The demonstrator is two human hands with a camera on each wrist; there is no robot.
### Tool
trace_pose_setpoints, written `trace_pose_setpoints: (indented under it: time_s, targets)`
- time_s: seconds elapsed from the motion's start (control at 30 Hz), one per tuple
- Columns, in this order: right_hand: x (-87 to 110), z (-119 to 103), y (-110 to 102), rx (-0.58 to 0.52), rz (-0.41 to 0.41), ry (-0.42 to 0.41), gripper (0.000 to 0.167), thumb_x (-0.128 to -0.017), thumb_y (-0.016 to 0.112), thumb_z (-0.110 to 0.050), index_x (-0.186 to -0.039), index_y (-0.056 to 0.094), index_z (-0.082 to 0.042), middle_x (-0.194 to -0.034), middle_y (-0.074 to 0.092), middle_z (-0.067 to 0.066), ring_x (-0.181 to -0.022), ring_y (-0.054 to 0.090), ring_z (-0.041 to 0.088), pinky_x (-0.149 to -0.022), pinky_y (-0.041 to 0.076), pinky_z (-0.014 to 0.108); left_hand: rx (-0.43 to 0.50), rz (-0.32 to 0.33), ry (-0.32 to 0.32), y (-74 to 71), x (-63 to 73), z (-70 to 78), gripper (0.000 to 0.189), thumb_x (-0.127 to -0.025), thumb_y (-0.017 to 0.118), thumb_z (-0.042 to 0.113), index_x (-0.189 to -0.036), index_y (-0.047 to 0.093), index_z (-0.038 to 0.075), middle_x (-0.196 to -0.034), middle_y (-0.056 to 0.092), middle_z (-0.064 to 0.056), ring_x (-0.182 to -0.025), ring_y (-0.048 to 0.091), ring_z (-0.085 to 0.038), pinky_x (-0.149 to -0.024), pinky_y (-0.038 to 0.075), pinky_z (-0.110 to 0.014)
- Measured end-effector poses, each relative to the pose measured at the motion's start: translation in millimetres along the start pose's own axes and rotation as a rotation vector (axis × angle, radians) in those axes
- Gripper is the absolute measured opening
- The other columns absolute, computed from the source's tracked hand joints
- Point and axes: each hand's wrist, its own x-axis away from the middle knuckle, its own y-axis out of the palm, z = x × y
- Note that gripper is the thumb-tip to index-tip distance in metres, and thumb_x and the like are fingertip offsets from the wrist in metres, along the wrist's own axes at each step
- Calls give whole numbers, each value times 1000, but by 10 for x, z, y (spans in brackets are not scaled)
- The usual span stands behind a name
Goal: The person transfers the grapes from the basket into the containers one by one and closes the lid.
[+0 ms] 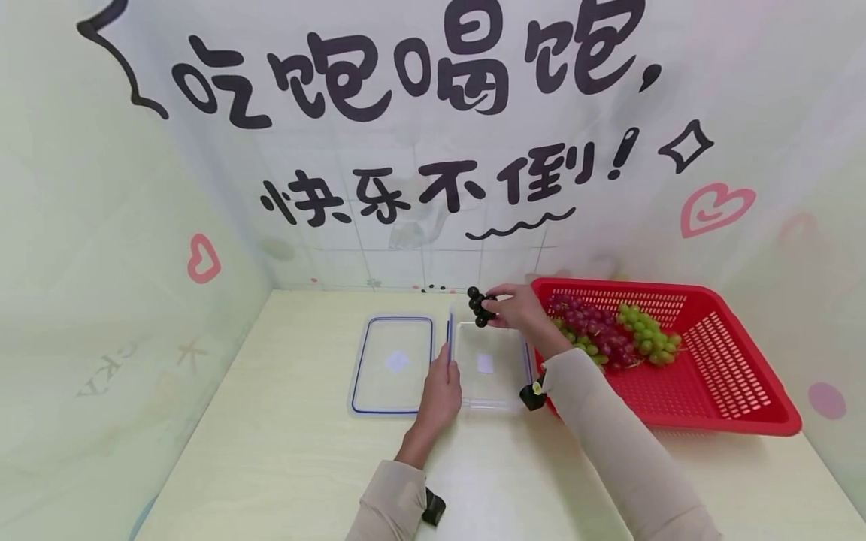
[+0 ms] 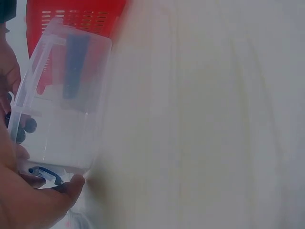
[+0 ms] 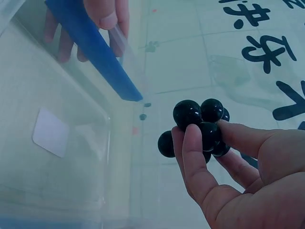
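My right hand [image 1: 517,306] pinches a small bunch of black grapes [image 3: 209,136] between thumb and fingers. The bunch [image 1: 479,304] is held up over the far left part of a clear plastic food container [image 1: 497,387]. My left hand [image 1: 441,391] grips that container's left side, where a blue strip [image 3: 95,50] stands upright. In the left wrist view, fingertips [image 2: 76,183] curl at the container's bottom edge. Through its clear wall [image 2: 62,138] several dark grapes show. A white square label [image 3: 51,132] lies inside the container.
A clear lid with a blue seal [image 1: 358,364] lies flat left of the container. At the right, a red plastic basket [image 1: 764,376] holds red grapes [image 1: 595,330] and green grapes [image 1: 649,334]. Behind the table [image 1: 271,421] hangs a printed backdrop [image 1: 406,248].
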Motion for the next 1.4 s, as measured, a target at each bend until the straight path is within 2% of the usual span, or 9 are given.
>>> trace_pose_setpoints:
  time_s: [0.27,0.5,0.83,1.1,1.4]
  targets:
    - [-55,68,136,40,-1,53,34,-96,67,-14,-129,62,-7,-126,63,20,-101,70,29,-78,59,27,25,-22,-1,-9,-13,-3,49,-107,34,11,-152,26,-10,-137,47,-34,-128,48,-44,-110,38,-58]
    - [-115,174,250,39,6,90,35,-95,67,-13,-129,63,-6,-127,62,19,-97,68,27,-83,59,32,-1,-10,14,1,-13,-17,48,-107,34,10,-150,29,-11,-138,47,-35,-129,47,-45,-109,38,-58]
    - [-179,297,352,60,26,98,32,-94,68,-11,-125,65,-4,-124,63,19,-82,67,21,-81,60,33,-6,-19,5,-7,10,13,48,-107,33,9,-151,27,-11,-138,46,-36,-128,47,-46,-108,39,-59]
    - [-209,324,405,31,5,74,31,-93,67,-5,-123,64,1,-126,62,22,-88,65,23,-86,59,39,0,-10,3,-20,27,23,48,-107,33,10,-150,28,-11,-141,44,-36,-132,44,-47,-110,37,-58]
    - [-242,347,427,66,-11,102,32,-94,66,-9,-125,63,-1,-129,61,22,-94,67,26,-83,60,34,-6,-2,24,-22,27,19,48,-107,34,9,-150,29,-11,-138,47,-36,-130,46,-47,-108,39,-58]
